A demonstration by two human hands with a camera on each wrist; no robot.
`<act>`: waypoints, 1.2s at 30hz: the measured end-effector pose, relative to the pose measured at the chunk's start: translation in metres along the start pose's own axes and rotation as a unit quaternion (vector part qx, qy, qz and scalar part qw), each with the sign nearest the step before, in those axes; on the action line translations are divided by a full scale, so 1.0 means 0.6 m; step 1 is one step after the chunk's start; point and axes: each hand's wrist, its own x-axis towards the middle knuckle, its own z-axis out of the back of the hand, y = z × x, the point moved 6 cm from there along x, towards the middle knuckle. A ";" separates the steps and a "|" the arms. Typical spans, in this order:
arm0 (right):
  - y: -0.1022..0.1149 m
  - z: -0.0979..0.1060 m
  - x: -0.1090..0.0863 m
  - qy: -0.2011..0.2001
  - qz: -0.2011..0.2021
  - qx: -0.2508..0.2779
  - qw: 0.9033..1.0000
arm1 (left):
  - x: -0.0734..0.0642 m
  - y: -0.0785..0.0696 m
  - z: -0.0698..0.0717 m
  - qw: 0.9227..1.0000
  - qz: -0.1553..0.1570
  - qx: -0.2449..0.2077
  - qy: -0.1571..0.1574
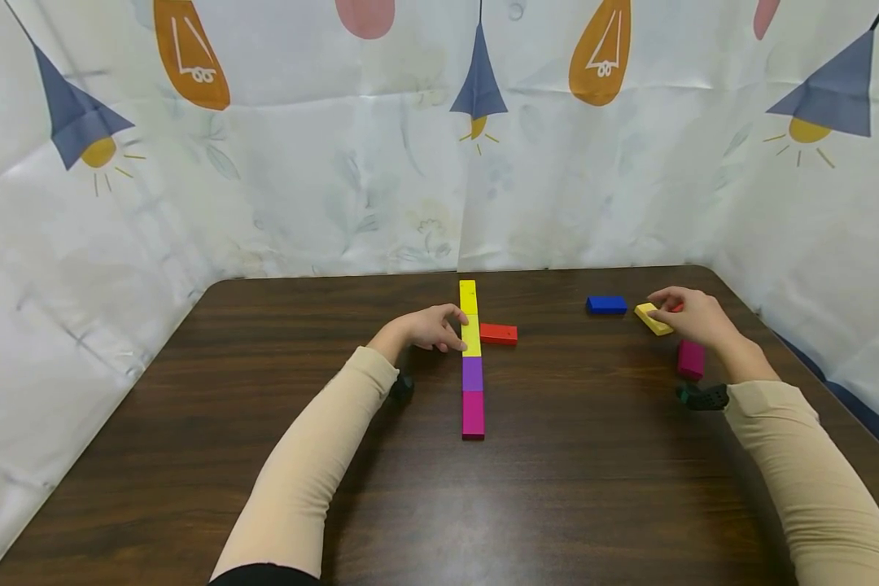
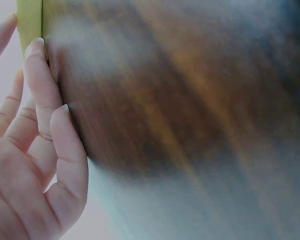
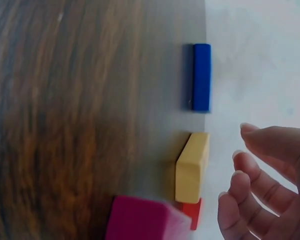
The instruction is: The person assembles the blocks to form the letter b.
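In the head view a straight line of blocks lies on the table: a far yellow block (image 1: 468, 295), a second yellow block (image 1: 471, 338), a purple block (image 1: 472, 374) and a magenta block (image 1: 473, 413) nearest. At the left side of the second yellow block is my left hand (image 1: 426, 327), its relaxed fingertips touching the block's edge. My right hand (image 1: 692, 316) hovers over a pale yellow block (image 1: 653, 320) at the far right. Bent fingers hold nothing, and the right wrist view shows a gap between them and that block (image 3: 190, 170). A red block (image 3: 195, 215) is partly hidden behind it.
Against the line's right side lies another red block (image 1: 498, 334). A blue block (image 1: 605, 305) sits left of the pale yellow one, and a magenta block (image 1: 691, 360) stands below my right hand. Printed cloth (image 1: 300, 187) hangs behind the brown table (image 1: 557, 505).
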 end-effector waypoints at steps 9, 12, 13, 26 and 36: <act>-0.028 -0.004 0.003 0.008 -0.026 -0.032 0.999 | 0.000 0.001 -0.001 1.000 0.005 0.007 -0.002; -0.036 -0.005 0.003 0.016 -0.043 -0.050 0.998 | 0.000 0.001 -0.001 1.000 0.006 0.009 -0.004; -0.038 -0.005 0.003 0.018 -0.048 -0.058 0.997 | -0.001 0.000 -0.001 1.000 0.007 0.008 -0.004; -0.043 -0.007 0.007 0.040 -0.078 -0.100 0.991 | -0.002 0.001 -0.001 1.000 0.011 0.005 -0.005; -0.036 -0.011 0.008 0.047 -0.077 -0.096 0.991 | -0.001 0.001 -0.001 1.000 0.011 0.006 -0.004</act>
